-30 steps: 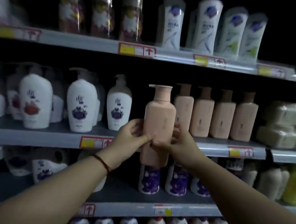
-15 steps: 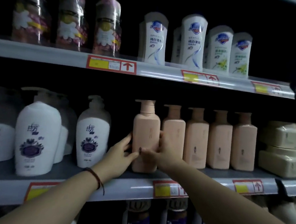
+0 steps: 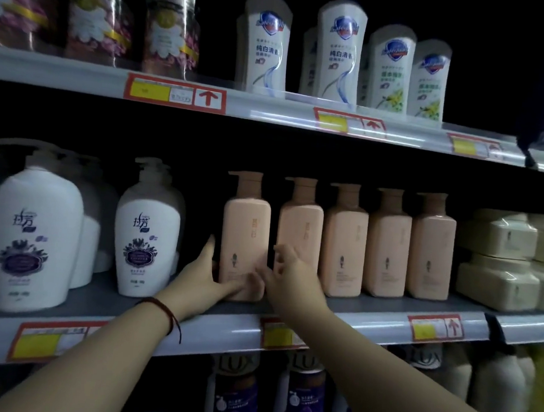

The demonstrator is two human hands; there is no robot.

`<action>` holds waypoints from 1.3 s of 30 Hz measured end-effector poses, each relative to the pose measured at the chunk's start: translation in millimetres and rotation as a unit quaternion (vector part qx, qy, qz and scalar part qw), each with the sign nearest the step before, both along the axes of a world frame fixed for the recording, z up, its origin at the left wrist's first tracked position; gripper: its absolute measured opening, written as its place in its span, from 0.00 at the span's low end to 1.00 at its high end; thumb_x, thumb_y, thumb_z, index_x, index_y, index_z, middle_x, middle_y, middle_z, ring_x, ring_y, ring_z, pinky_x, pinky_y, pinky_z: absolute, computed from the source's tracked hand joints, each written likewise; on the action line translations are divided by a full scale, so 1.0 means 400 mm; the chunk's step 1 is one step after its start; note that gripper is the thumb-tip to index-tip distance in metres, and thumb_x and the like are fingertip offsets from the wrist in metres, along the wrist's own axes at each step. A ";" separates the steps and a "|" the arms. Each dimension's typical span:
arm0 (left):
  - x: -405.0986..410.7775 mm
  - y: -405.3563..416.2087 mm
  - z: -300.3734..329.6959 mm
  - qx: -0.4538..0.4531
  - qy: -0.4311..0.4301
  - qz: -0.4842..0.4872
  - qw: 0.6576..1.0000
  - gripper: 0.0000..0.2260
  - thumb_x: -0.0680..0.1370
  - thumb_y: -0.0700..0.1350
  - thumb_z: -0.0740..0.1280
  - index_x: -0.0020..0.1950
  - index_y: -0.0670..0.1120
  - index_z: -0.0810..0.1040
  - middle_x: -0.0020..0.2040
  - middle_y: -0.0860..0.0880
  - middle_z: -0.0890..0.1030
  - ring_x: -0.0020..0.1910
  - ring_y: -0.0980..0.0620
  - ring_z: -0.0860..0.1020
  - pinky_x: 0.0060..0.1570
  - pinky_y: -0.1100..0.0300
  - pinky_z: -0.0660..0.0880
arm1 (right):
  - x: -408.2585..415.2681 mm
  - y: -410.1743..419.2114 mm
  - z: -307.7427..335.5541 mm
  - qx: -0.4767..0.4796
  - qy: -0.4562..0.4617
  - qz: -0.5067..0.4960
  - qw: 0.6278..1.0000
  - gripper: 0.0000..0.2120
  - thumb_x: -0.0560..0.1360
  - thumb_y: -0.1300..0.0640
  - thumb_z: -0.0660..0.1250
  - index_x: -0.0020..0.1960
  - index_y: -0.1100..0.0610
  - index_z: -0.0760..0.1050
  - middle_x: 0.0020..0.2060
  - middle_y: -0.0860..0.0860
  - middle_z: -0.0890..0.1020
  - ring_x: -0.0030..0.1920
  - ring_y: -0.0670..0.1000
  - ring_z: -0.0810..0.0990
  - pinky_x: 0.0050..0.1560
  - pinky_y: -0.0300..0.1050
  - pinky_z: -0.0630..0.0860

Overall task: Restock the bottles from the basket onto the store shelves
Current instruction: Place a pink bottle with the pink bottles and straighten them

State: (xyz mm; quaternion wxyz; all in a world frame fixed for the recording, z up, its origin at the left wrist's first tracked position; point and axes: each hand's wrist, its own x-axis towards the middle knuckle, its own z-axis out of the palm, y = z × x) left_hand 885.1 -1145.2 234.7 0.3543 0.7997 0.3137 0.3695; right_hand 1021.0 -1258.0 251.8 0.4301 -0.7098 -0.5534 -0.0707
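My left hand (image 3: 209, 278) is pressed against the lower left side of the peach pump bottle (image 3: 245, 236), thumb up along its edge and my fingers curled across the bottom of its front, so I have a loose hold on it rather than a closed fist. My right hand (image 3: 291, 276) is at the bottle's lower right corner, fingers partly spread and bent; the fingertips look to be touching the bottle's front, though the blur there keeps me from telling how firmly. A thin red cord bracelet (image 3: 168, 311) sits on my left wrist.

The bottle stands upright on the middle shelf (image 3: 386, 302), at the left end of a row of four matching peach bottles (image 3: 366, 241), just beside the nearest one. To its left, past a dark gap, stand white pump bottles with purple flower labels (image 3: 148, 229). To the right of the peach row are stacked cream-coloured boxed packs (image 3: 499, 257).

On the shelf above, white bottles with a blue shield logo (image 3: 307, 50) stand right of dark floral-wrapped containers (image 3: 170, 28). Red and yellow price tags (image 3: 175, 93) run along the shelf edges. Below my arms, purple-labelled bottles (image 3: 234, 399) fill the lower shelf. The basket is out of view.
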 end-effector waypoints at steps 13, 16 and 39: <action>0.012 0.003 0.000 0.072 0.087 0.080 0.990 0.29 0.77 0.50 0.66 0.72 0.46 0.56 0.68 0.46 0.74 0.64 0.46 0.74 0.63 0.56 0.69 | 0.083 -0.004 -0.004 -0.035 0.073 -0.074 0.994 0.38 0.73 0.51 0.67 0.74 0.58 0.49 0.66 0.60 0.67 0.62 0.61 0.71 0.58 0.53 0.71; 0.015 0.010 0.001 0.057 0.087 0.064 0.993 0.29 0.78 0.48 0.65 0.74 0.45 0.54 0.69 0.46 0.72 0.65 0.47 0.73 0.64 0.57 0.68 | 0.089 0.025 -0.004 -0.056 0.100 -0.095 0.989 0.47 0.68 0.49 0.71 0.75 0.57 0.45 0.67 0.60 0.65 0.64 0.63 0.70 0.61 0.55 0.70; 0.013 0.020 -0.014 0.062 0.083 0.046 0.993 0.36 0.74 0.56 0.67 0.75 0.55 0.52 0.71 0.48 0.71 0.64 0.48 0.75 0.67 0.47 0.70 | 0.125 -0.007 -0.012 0.003 0.030 -0.111 0.993 0.33 0.70 0.38 0.66 0.64 0.57 0.62 0.56 0.55 0.75 0.58 0.59 0.75 0.54 0.55 0.75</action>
